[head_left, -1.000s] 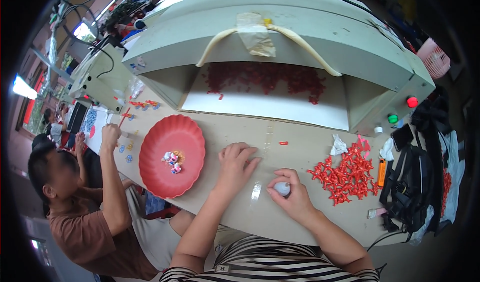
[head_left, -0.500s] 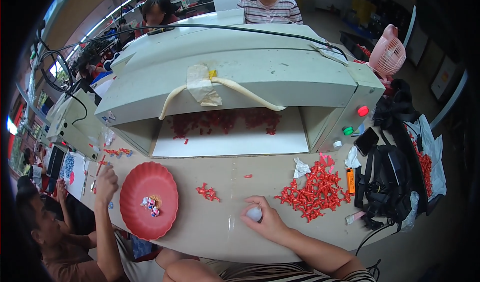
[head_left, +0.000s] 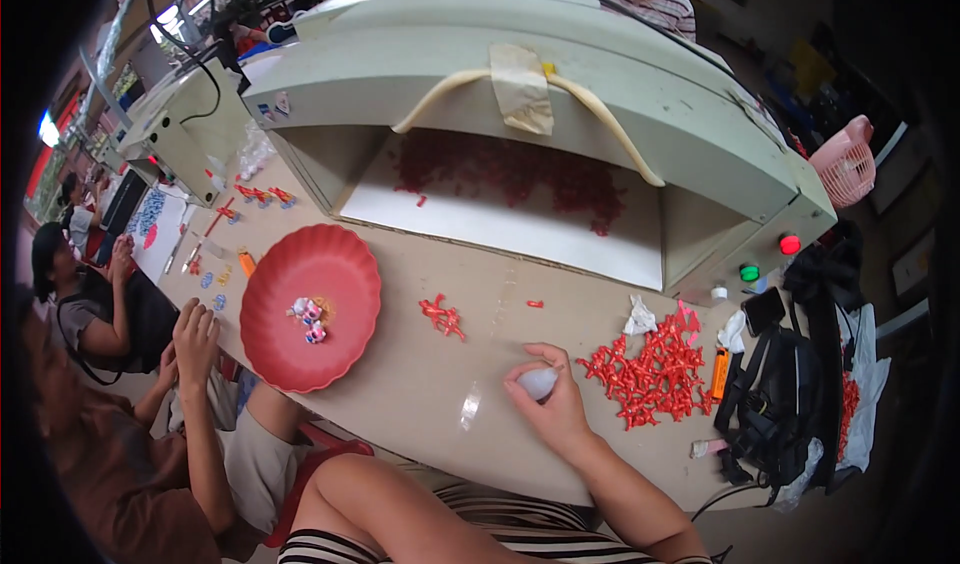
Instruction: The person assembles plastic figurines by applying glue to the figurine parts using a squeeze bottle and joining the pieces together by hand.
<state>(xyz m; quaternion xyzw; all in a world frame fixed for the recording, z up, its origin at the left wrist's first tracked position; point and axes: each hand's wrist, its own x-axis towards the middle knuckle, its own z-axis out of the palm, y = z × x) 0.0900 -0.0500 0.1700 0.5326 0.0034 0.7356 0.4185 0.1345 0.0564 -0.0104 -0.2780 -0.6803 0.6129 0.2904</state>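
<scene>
My right hand (head_left: 556, 400) rests low over the table, its fingers curled round a small whitish translucent rounded piece (head_left: 538, 383). What that piece is I cannot make out. To the right of this hand lies a pile of glossy red figure-shaped plastic parts (head_left: 650, 372). A few similar red parts (head_left: 442, 317) lie apart on its left, and one small red piece (head_left: 535, 304) sits beyond it. Further left stands a red scalloped bowl (head_left: 270, 304) with a few small white, blue and pink figures (head_left: 311, 318) in it. My left hand is out of view.
A pale metal machine (head_left: 380, 114) spans the back, red pieces on the white surface inside. At right are an orange lighter (head_left: 719, 374), crumpled tissue (head_left: 641, 315), a phone (head_left: 764, 309) and a black bag (head_left: 780, 394). A co-worker's hand (head_left: 197, 339) is left of the bowl.
The whole view has turned and shifted, so the machine appears tilted. My right hand keeps the whitish piece in its fingers. The co-worker's hand has drawn back from the red parts on the left.
</scene>
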